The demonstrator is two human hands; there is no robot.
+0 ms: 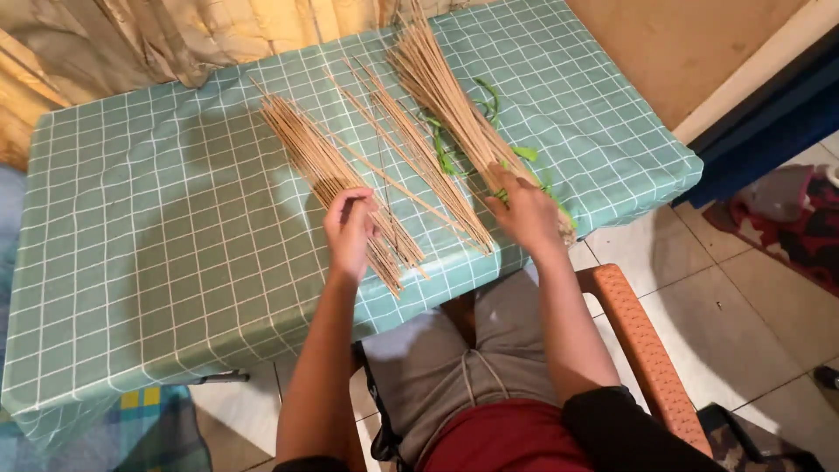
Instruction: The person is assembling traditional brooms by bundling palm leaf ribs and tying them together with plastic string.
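Three bundles of thin tan sticks lie fanned on a table covered with a green checked cloth, all angled from upper left toward the near edge.

Left hand: palm down over the near end of the left bundle. Fingers bent and loosely gathered, tips touching the sticks; appears to pinch a few of them, though how many cannot be told. Not a full fist.

Right hand: laid flat, fingers nearly straight and slightly spread, pressing on the near end of the right bundle. Nothing enclosed in it; contact is by palm and fingers only.

Middle bundle: lies between the hands, looser, touched by neither.

Green strips: curled on the cloth beneath and beside the right bundle, some just beside the right fingertips.

Person is seated on an orange chair drawn close to the table edge; tiled floor at right.
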